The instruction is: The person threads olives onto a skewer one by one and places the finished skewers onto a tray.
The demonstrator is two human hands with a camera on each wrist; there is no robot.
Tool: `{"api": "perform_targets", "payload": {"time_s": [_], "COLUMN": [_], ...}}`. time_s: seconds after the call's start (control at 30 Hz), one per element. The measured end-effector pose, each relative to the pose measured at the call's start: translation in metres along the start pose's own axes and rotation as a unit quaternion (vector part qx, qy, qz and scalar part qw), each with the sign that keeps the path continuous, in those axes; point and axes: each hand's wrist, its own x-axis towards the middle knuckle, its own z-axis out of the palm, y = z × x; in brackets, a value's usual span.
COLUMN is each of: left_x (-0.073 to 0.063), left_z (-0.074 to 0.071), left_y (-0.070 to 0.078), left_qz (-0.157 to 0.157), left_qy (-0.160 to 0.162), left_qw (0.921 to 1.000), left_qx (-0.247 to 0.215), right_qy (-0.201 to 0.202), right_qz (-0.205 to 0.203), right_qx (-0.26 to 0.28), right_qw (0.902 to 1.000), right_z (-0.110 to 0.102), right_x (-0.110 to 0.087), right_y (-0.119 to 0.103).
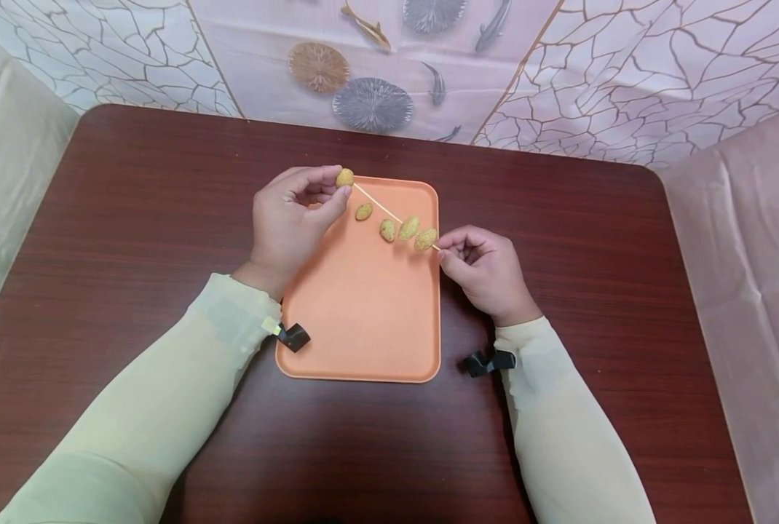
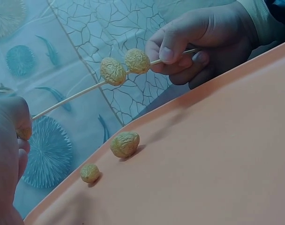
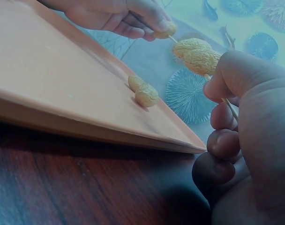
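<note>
The right hand (image 1: 484, 273) pinches a skewer (image 1: 378, 202) beside two threaded balls (image 1: 408, 228), the left hand (image 1: 291, 218) pinches a yellow ball (image 1: 345, 177) at its far end, and two loose balls (image 1: 387, 231) lie between the hands on a tray (image 1: 363, 313).

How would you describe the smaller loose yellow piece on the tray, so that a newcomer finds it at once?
On the brown table lies an orange tray. Near its far edge, close to the left hand, sits the small yellow piece. Unlike the pieces on the stick, it lies loose, and it is smaller than the other loose piece.
</note>
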Motion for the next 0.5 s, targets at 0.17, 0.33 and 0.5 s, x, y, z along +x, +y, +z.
{"api": "perform_targets", "payload": {"time_s": [0.17,0.33,0.5], "left_x": [-0.0003,-0.0012,-0.0024], "left_z": [0.0008,0.0023,0.0033], "left_y": [0.0005,0.0009,0.0018], "left_qz": [-0.003,-0.006,0.002], "left_qy": [-0.006,-0.014,-0.025], "left_qw": [0.9999,0.9999,0.9996], "left_qx": [0.009,0.006,0.013], "right_qy": [0.0,-0.001,-0.001], "right_qz": [-0.002,-0.001,-0.002], "right_qx": [-0.006,-0.004,-0.001], "right_qw": [1.0,1.0,1.0], "right_z": [0.0004,0.0009,0.0014], "right_x": [0.0002,-0.0001,-0.0005], "right_y": [0.0003,-0.0001,-0.0001]}}
